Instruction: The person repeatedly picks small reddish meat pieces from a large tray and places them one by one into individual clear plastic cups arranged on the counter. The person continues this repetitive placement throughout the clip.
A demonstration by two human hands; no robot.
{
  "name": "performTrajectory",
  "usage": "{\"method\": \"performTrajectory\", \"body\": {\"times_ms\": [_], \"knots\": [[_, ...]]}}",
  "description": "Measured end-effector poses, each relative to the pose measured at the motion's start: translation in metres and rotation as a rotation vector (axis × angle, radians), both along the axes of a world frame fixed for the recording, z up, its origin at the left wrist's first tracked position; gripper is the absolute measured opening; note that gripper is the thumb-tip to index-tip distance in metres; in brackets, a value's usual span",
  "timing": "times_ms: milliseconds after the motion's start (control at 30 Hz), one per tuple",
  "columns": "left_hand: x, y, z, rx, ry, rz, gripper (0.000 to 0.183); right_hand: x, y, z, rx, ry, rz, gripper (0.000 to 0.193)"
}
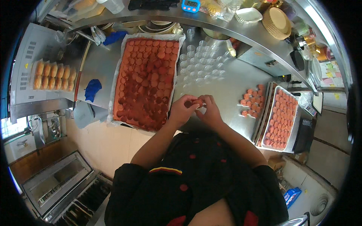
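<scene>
My left hand (pixel 182 109) and my right hand (pixel 209 112) meet over the steel table, fingers closed in a pinch. Between the fingertips they hold a small red cake round (pixel 197 102). Something pale, possibly a clear cup, shows just under it, mostly hidden. Left of my hands lies a large red sheet cake (pixel 141 81) on white paper, cut into many rounds, with gaps toward the near side. Several clear plastic cups (pixel 200 64) stand in rows beyond my hands.
At the right, red pieces (pixel 252 100) stand grouped on the table beside a tray (pixel 272 96) of more red pieces. A shelf (pixel 211 24) crosses the back, bearing a blue timer (pixel 190 5). Packed buns (pixel 52 76) and a blue cloth (pixel 92 89) are at the left.
</scene>
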State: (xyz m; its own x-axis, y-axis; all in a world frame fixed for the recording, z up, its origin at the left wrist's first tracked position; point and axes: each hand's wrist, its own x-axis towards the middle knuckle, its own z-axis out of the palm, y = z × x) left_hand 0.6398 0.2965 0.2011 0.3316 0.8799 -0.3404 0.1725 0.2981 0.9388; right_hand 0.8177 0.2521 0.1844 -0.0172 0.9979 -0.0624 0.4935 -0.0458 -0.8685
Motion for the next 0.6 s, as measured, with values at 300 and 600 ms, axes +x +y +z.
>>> {"method": "performTrajectory", "body": {"times_ms": [300, 600], "knots": [[0.002, -0.022, -0.003, 0.196, -0.091, 0.083, 0.031, -0.017, -0.025, 0.031, 0.186, 0.052, -0.078, 0.049], [0.004, -0.033, -0.004, -0.321, -0.433, 0.096, 0.037, -0.024, -0.033, 0.05, 0.33, -0.138, 0.077, 0.059]]}}
